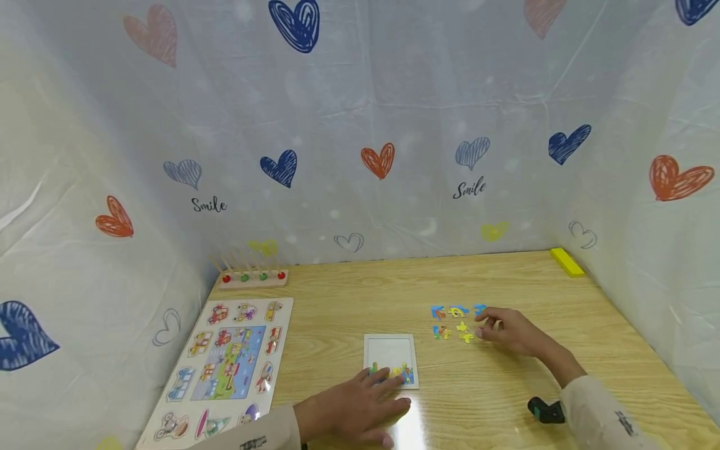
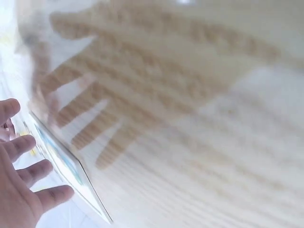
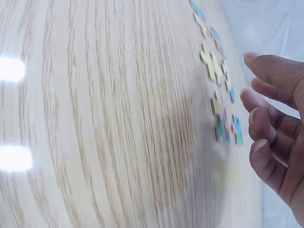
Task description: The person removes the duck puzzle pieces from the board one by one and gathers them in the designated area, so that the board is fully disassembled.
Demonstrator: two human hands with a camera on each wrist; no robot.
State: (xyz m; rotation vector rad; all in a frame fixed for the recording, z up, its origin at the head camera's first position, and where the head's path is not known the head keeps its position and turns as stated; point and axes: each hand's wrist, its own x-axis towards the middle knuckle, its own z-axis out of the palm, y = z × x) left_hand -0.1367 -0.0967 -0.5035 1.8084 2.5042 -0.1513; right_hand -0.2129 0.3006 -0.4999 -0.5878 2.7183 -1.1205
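A small white puzzle tray [image 1: 389, 345] lies on the table, with colourful jigsaw pieces [image 1: 407, 374] fitted along its near edge. My left hand [image 1: 360, 406] hovers at that near edge, fingers spread and overlapping the tray in the head view. In the left wrist view, the left fingers [image 2: 35, 171] are straight beside the tray [image 2: 71, 164], holding nothing. To the tray's right lie several loose puzzle pieces [image 1: 441, 332], blue, yellow and brown. My right hand [image 1: 512, 331] is at their right side, fingers loosely bent. The right wrist view shows nothing between its fingers [image 3: 263, 126], with yellow pieces [image 3: 211, 61] beyond.
A large picture puzzle board [image 1: 284, 331] with vehicles takes up the left side. Behind it stands a wooden peg rack [image 1: 253, 282] with red and green beads. A yellow block [image 1: 567, 262] sits at the back right corner. A black object [image 1: 545, 410] lies by the right sleeve.
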